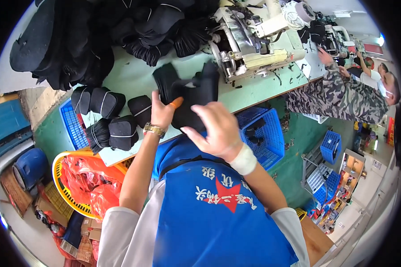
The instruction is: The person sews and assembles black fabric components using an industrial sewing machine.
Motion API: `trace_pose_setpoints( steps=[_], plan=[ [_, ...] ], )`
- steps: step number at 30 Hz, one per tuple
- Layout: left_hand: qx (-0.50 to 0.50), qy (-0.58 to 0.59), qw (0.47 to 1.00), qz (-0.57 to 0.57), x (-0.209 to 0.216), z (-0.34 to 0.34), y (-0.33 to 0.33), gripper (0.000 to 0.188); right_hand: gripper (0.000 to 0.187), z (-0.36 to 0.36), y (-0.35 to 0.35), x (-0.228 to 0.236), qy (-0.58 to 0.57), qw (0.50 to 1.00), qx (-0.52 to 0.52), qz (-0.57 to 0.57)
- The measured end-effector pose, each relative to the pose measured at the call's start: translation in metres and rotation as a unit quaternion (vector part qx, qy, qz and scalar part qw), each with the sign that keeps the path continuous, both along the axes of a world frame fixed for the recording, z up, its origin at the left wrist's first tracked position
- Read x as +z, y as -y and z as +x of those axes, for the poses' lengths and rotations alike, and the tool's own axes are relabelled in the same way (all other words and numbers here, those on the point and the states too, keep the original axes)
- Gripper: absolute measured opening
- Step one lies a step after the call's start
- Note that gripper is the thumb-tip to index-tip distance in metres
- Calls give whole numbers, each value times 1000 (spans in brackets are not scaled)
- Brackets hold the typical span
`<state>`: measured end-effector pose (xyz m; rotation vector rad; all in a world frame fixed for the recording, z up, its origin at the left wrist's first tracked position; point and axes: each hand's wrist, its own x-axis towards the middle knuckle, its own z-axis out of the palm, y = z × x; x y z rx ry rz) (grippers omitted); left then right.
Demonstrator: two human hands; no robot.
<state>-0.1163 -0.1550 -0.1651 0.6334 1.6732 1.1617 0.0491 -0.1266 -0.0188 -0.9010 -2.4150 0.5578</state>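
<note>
While the left hand [161,115] grips, black fabric [202,95] fills the centre

As its fingers and orange-covered thumb pinch the fabric's left side, the right hand [218,129] spreads open, blurred, over the lower right; I cannot tell whether it touches. Layered, matt black and notched between two upright lobes, the fabric sits mid-frame at the near edge of the pale green bench [249,92]. At lower left, a yellow basket [66,200] holds crumpled red plastic bags [87,175]. Right of centre, a blue basket [277,133] contains dark pieces [255,129]. Tied black bundles [124,133] lie left of centre; larger black stacks [156,26] crowd the upper left, beside a cream sewing machine [269,58]. Farther right, beyond someone's camouflage sleeve [336,86], machines [338,40] continue.
</note>
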Motion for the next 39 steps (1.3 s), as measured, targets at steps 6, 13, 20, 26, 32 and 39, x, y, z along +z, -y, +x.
trace_pose_setpoints(
  steps=[6,13,20,26,32,39],
  plan=[
    [27,-111,993,7,-16,-2,1,73,97,-32,21,-79,306,946,-108,18],
    [47,-7,999,-9,16,-28,48,17,67,-28,-12,-68,325,930,-73,-153],
    [-17,20,999,-19,33,-10,53,19,32,-8,-42,-68,277,935,-44,-217],
    [-1,208,978,-7,23,-2,33,29,31,13,-61,-74,236,932,-34,-273],
    [-1,262,965,-25,26,6,17,31,41,28,-69,-77,89,897,-80,-425],
    [77,193,978,3,32,4,18,34,49,32,-72,-85,133,922,-73,-357]
  ],
)
